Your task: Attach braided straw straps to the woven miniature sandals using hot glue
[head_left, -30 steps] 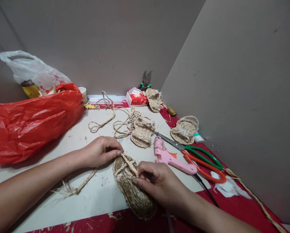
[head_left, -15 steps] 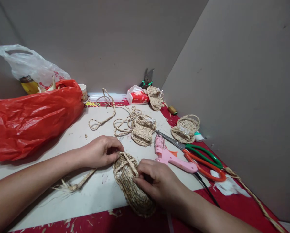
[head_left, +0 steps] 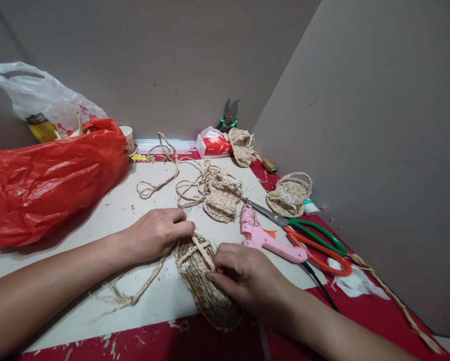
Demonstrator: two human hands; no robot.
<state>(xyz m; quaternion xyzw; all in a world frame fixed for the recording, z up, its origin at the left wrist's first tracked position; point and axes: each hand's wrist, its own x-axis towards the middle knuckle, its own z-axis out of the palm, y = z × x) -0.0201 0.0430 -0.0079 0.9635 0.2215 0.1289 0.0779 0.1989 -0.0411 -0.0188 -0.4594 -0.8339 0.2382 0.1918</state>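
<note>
Right up front there's the worktop's red cover (head_left: 142,346) with straw scraps all over it, and a pale board (head_left: 97,321) sits on top of that. The woven slipper (head_left: 211,296) is in the near middle, its near end over the red strip and its far end over the board; can't tell if it's resting on anything. Right hand (head_left: 247,276) has its thumb and forefinger pinched nearly together on the slipper's right side, by the crossed straps. Left hand (head_left: 159,233) is curled in, fingers closed on the slipper's far end, though I can't tell if that's the rim or a strand. A braided cord (head_left: 149,283) with a frayed end pokes out from under it on the near side. Over on the right, some crumpled tissue (head_left: 362,287), then a pink glue gun (head_left: 281,249) lying just beside the scissors (head_left: 282,220), one handle green, one orange. Big red bag (head_left: 51,195) takes up the left. A bit farther back, a second slipper (head_left: 222,200) in the middle and a third slipper (head_left: 289,195) to its right, plus loose cord (head_left: 164,183) looped on the board. At the far edge you've got a paper cup (head_left: 127,139), clear sticks (head_left: 164,146), a red tissue pack (head_left: 215,147) and green-handled pruners (head_left: 230,115).
</note>
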